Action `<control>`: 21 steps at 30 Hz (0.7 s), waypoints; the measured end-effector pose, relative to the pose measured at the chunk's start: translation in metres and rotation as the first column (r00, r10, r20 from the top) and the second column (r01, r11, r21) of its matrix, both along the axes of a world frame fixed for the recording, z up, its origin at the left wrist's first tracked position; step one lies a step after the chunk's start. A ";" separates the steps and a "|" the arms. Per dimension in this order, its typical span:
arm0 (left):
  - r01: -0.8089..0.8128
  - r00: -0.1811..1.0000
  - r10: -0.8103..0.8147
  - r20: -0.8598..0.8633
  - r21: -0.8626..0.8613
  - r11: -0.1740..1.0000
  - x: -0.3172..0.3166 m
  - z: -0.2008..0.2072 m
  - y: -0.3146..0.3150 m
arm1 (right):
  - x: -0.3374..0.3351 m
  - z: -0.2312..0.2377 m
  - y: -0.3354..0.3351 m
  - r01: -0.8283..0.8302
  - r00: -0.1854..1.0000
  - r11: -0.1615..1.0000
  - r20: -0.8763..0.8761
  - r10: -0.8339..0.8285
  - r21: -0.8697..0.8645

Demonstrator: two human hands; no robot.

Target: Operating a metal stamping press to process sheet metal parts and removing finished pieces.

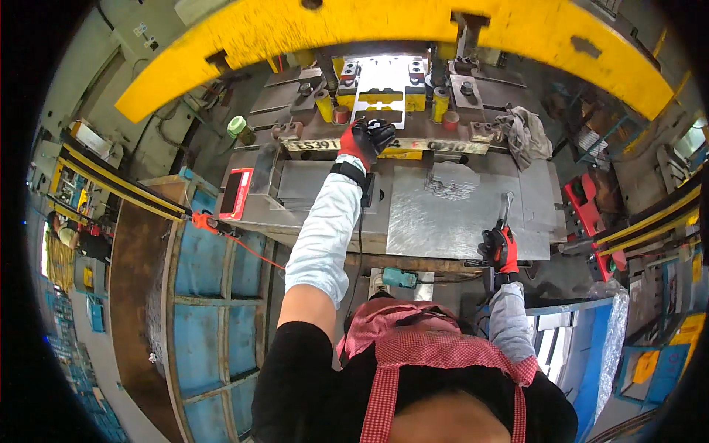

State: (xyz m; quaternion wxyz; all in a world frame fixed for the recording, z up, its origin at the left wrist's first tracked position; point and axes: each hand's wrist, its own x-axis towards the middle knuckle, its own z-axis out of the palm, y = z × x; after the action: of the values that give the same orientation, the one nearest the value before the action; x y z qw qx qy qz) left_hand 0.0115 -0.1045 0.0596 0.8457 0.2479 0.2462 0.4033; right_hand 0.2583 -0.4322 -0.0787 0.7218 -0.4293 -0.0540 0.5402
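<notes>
Yellow press frame (384, 33) arches across 12 o'clock; grey steel surface (443, 221) lies below it at centre. Blue bin (214, 295) at 8 o'clock. Grey rag (526, 133) at 2 o'clock. Stack of flat metal blanks (452, 181) lies on surface, just right of centre. Left hand (369, 140), red-and-black glove, stretched to die (380, 103) at 12 o'clock, fingers clenched on small dark part (378, 125). Right hand (501, 247) at 4 o'clock, grasping metal rod tool (505, 205) at surface edge
</notes>
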 end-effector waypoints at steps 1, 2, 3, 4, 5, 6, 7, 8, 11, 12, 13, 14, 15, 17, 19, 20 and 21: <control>0.013 1.000 -0.013 -0.002 0.002 1.000 0.000 0.002 -0.001 | 0.003 -0.003 -0.001 -0.009 1.000 1.000 -0.016 0.009 0.021; 0.018 1.000 -0.018 0.008 0.020 1.000 0.001 0.002 -0.003 | 0.005 -0.006 -0.002 -0.017 0.999 0.999 -0.038 0.019 0.047; 0.018 1.000 -0.019 0.016 0.039 0.999 -0.001 0.000 -0.003 | 0.005 -0.007 -0.001 -0.029 0.998 0.997 -0.061 0.034 0.072; 0.019 0.999 -0.020 0.025 0.058 0.998 -0.002 -0.002 -0.003 | 0.005 -0.008 -0.001 -0.041 0.995 0.994 -0.083 0.049 0.099; 0.020 0.999 -0.022 0.046 0.036 0.999 -0.001 -0.003 -0.001 | 0.005 -0.009 -0.002 -0.027 0.997 0.997 -0.070 0.032 0.071; 0.020 0.998 -0.021 0.066 0.014 1.000 -0.001 -0.005 0.001 | 0.003 -0.005 -0.001 -0.014 0.998 0.999 -0.058 0.016 0.043; 0.021 0.996 -0.020 0.086 -0.009 1.000 -0.001 -0.007 0.003 | 0.002 -0.002 0.000 0.000 0.999 1.000 -0.045 0.001 0.015; 0.014 0.996 -0.013 0.089 -0.021 1.000 -0.002 -0.009 0.005 | 0.002 -0.002 0.002 0.001 0.999 1.000 -0.037 -0.001 0.014; 0.024 0.994 -0.016 0.112 -0.071 0.997 0.000 -0.009 0.005 | 0.004 -0.008 0.003 0.009 0.999 1.000 -0.051 -0.008 0.025; 0.033 0.991 -0.020 0.129 -0.096 0.995 0.000 -0.007 0.004 | 0.004 -0.008 0.003 0.002 0.997 0.999 -0.078 0.002 0.041; 0.041 0.989 -0.024 0.146 -0.120 0.992 0.001 -0.006 0.003 | 0.005 -0.009 0.003 -0.006 0.994 0.998 -0.105 0.012 0.057; 0.018 0.995 -0.011 0.104 -0.066 0.998 0.003 -0.004 0.001 | 0.006 -0.009 0.003 -0.020 0.993 0.997 -0.117 0.028 0.074; -0.009 0.998 0.010 0.062 -0.013 1.000 0.001 -0.001 -0.003 | 0.006 -0.009 0.002 -0.039 0.990 0.995 -0.130 0.051 0.088; 0.073 0.981 -0.081 0.174 0.054 0.996 -0.003 -0.011 0.004 | 0.007 -0.009 0.002 -0.062 0.990 0.992 -0.117 0.075 0.114; 0.000 0.998 -0.004 0.063 0.064 0.998 -0.002 -0.010 0.004 | 0.006 -0.008 0.000 -0.068 0.994 0.991 -0.076 0.077 0.117; -0.033 0.999 0.033 0.006 0.072 0.997 0.000 -0.008 0.006 | 0.005 -0.008 0.001 -0.038 0.999 0.998 -0.013 0.039 0.052; -0.076 0.996 0.075 -0.047 -0.026 0.997 0.004 -0.007 0.008 | -0.001 0.003 0.002 -0.001 0.999 1.000 0.054 0.002 -0.015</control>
State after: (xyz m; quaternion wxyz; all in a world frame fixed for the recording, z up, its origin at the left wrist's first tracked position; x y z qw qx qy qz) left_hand 0.0150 -0.0964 0.0526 0.8274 0.2358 0.2805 0.4257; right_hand 0.2572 -0.4301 -0.0757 0.7166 -0.4489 -0.0698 0.5292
